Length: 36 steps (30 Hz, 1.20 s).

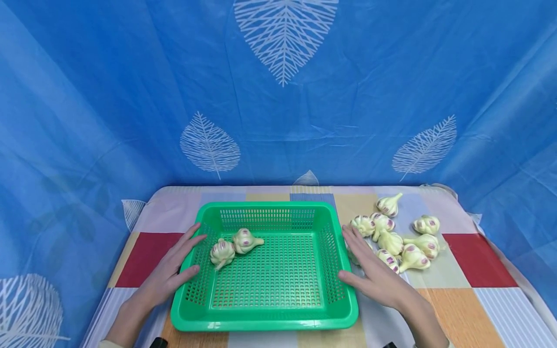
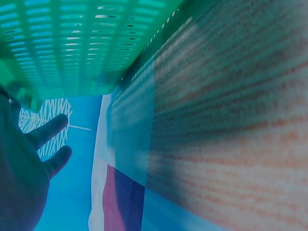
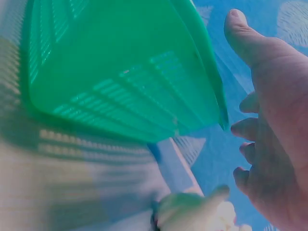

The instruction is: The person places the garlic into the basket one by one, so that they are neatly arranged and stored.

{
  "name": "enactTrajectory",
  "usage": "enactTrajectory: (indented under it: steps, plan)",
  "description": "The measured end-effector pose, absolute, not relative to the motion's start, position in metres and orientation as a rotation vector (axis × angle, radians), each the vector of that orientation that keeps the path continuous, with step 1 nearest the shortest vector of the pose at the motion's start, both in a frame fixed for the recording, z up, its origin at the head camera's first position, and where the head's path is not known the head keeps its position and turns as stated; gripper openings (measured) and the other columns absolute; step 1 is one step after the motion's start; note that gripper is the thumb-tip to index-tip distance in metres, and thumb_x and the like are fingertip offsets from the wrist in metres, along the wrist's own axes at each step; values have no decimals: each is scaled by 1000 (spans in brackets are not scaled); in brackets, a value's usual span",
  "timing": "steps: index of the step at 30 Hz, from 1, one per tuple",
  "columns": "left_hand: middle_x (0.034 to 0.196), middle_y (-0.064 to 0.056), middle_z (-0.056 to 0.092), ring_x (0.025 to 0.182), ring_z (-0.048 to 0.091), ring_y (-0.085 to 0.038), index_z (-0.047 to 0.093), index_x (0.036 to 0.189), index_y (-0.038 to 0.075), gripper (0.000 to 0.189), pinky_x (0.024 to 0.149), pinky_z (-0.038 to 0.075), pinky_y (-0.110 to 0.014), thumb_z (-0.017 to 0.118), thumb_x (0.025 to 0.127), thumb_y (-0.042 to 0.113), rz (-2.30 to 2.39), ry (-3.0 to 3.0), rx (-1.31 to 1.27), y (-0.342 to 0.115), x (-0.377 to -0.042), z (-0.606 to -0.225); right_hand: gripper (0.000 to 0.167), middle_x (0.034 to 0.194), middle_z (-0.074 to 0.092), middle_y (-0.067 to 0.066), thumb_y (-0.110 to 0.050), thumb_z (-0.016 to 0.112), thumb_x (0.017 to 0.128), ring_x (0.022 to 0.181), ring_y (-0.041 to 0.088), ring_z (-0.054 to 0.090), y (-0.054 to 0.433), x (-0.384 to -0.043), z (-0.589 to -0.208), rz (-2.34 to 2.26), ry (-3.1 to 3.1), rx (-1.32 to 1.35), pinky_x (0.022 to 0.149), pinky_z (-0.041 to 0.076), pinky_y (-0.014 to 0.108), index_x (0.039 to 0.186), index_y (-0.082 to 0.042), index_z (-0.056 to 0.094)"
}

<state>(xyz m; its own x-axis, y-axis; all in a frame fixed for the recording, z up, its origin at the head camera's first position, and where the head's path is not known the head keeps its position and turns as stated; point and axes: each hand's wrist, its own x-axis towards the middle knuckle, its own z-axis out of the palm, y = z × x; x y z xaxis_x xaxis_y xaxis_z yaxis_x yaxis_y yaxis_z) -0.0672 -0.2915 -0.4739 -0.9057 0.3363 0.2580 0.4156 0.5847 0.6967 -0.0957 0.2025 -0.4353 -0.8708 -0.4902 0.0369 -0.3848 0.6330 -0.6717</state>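
A green plastic basket with slotted walls lies on the table. Inside it, toward the left, are two garlic bulbs, one with its stem pointing right and the other just beside it. My left hand is at the basket's left rim, its fingers spread and overlapping the edge in the head view. At the opposite rim, my right hand has its fingers extended and thumb apart. The right wrist view shows a gap between the right hand and the basket wall.
Several garlic bulbs lie in a loose group right of the basket, one partly hidden behind the right hand. A patchwork-patterned cloth covers the table. Blue curtains with white leaf prints hang behind and at both sides.
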Motion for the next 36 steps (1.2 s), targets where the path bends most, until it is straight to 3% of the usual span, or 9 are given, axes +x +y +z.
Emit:
enactTrajectory:
  steps: [8, 12, 13, 15, 18, 23, 27, 31, 36]
  plan:
    - [167, -4, 17, 150, 17, -18, 42, 153, 10, 66, 99, 29, -76, 65, 91, 14, -1225, -2712, -634, -291, -68, -474, 84, 167, 15, 13, -31, 67, 97, 151, 40, 10, 229, -82, -443, -1150, 2728, -565, 105, 21, 76, 163, -24, 16]
    - [167, -5, 17, 150, 18, -19, 42, 153, 10, 67, 98, 30, -76, 65, 91, 14, -1223, -2711, -639, -291, -67, -475, 82, 164, 27, 10, -27, 70, 96, 149, 12, 18, 243, -70, -447, -1165, 2792, -517, 101, 30, 74, 162, -30, 21]
    - [167, -5, 17, 149, 18, -19, 42, 153, 10, 67, 98, 30, -77, 65, 91, 14, -1222, -2710, -642, -291, -67, -475, 81, 163, 31, 9, -25, 71, 96, 146, 4, 21, 247, -67, -448, -1160, 2824, -513, 99, 34, 72, 161, -30, 24]
    - [167, -5, 17, 149, 19, -19, 42, 153, 10, 67, 98, 30, -76, 65, 91, 14, -1229, -2708, -640, -291, -67, -475, 80, 158, 40, 8, -21, 73, 94, 137, -9, 26, 255, -61, -450, -1144, 2895, -497, 104, 39, 53, 160, -29, 30]
    - [167, -6, 17, 149, 18, -19, 41, 154, 10, 66, 97, 30, -77, 64, 92, 13, -1235, -2708, -651, -291, -67, -474, 74, 150, 50, 9, -20, 76, 92, 129, -16, 29, 269, -54, -452, -1080, 2994, -437, 100, 43, 35, 156, -24, 39]
    - [167, -4, 16, 148, 20, -20, 41, 153, 9, 67, 97, 31, -77, 65, 91, 14, -1232, -2716, -645, -292, -68, -474, 59, 142, 56, 9, -21, 72, 95, 122, -22, 32, 294, -44, -456, -1104, 3067, -265, 94, 50, 31, 150, -16, 50]
    - [167, -2, 16, 148, 20, -19, 41, 154, 10, 68, 98, 32, -76, 66, 91, 15, -1238, -2721, -632, -292, -69, -473, 46, 128, 63, -12, -12, 72, 95, 113, -22, 45, 309, -37, -467, -1288, 3155, -66, 86, 36, 1, 138, -4, 61]
    - [167, -2, 16, 148, 19, -17, 41, 154, 10, 69, 99, 32, -75, 67, 90, 15, -1244, -2722, -633, -291, -68, -472, 42, 113, 62, -27, -14, 75, 93, 101, -21, 53, 317, -35, -483, -1436, 3156, 297, 81, 42, 2, 131, 1, 65]
    - [167, -3, 16, 148, 18, -17, 41, 153, 9, 69, 99, 30, -75, 67, 89, 13, -1246, -2717, -641, -290, -68, -473, 58, 126, 67, 3, -28, 75, 93, 100, -16, 55, 324, -39, -504, -1502, 2973, 699, 78, 44, 3, 141, 0, 57]
